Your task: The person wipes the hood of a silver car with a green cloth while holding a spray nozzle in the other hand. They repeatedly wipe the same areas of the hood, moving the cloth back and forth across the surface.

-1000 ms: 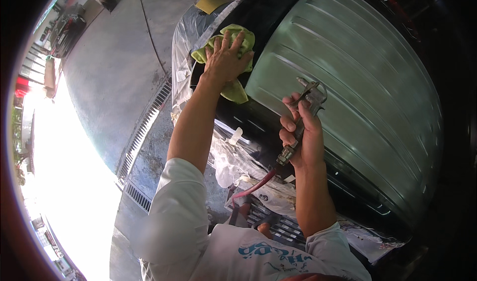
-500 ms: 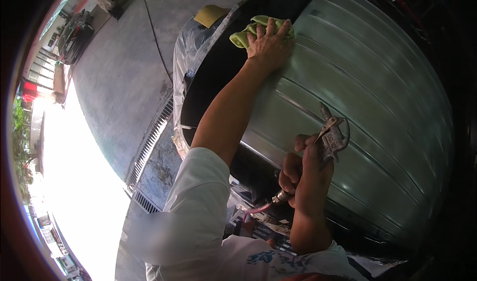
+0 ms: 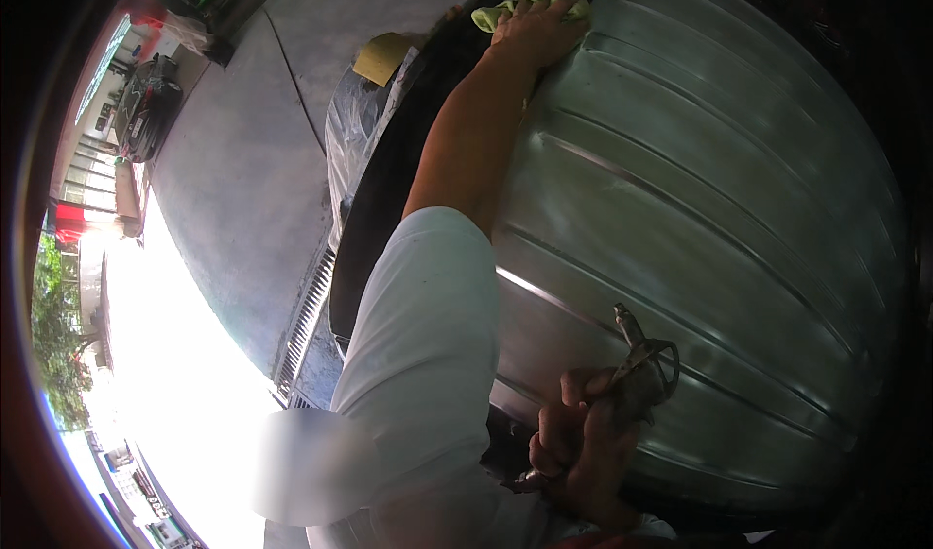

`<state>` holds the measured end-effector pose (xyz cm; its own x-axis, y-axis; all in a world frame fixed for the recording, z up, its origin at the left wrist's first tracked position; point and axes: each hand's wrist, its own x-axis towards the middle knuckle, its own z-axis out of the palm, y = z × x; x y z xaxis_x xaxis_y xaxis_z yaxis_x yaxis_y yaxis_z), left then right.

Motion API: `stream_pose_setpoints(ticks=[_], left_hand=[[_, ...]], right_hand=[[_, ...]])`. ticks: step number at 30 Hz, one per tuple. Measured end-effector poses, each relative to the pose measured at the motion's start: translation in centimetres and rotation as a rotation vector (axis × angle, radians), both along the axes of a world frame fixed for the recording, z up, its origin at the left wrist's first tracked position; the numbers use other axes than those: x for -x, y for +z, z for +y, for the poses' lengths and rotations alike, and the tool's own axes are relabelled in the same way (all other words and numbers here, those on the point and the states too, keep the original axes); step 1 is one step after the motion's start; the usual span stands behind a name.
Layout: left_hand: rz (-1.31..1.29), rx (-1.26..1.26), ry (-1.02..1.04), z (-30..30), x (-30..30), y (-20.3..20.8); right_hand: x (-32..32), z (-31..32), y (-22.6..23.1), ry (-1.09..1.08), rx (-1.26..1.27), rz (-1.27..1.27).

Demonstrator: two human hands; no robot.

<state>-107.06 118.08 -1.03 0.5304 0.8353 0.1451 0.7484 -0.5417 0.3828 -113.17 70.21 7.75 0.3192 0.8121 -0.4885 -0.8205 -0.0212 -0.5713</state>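
My left hand [image 3: 535, 36] reaches to the far left edge of a ribbed, grey metal panel [image 3: 680, 189], which looks like a vehicle roof. Under its fingers is a bunched yellow-green cloth [image 3: 494, 17], pressed against the panel where it meets a black border [image 3: 389, 199]. Nearer to me, my right hand [image 3: 583, 432] is closed around an air blow gun [image 3: 646, 369]. Its short nozzle points away over the panel, and its looped metal part stands above my fingers. The gun's lower end is mostly hidden in shadow.
Clear plastic sheeting [image 3: 355, 131] hangs along the panel's left side, with a yellow pad [image 3: 382, 58] on top. On the concrete floor [image 3: 233, 180] a drain grate [image 3: 306, 321] runs beside the vehicle. A dark car [image 3: 149, 107] stands far left, near bright daylight.
My left hand and the cloth have slid farther away along the panel's edge. The right hand with the blow gun sits lower in the picture, and the whole view has shifted somewhat.
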Motion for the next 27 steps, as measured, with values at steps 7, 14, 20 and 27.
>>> stream_pose_setpoints(ticks=[7,14,20,27], left_hand=[[0.131,-0.014,0.088,-17.0,18.6,-0.2],[0.169,0.081,0.086,-29.8,26.2,-0.1],[0.046,0.033,-0.079,-11.4,10.0,1.2],[-0.007,-0.09,-0.105,6.1,-4.3,-1.5]], right_hand=[[-1.2,0.4,-0.4,0.194,-0.107,0.094],[0.7,1.0,-0.6,0.193,-0.11,0.175],[-0.1,0.7,-0.4,0.207,-0.054,0.223],[-1.6,1.2,-0.5,0.096,0.18,0.172]])
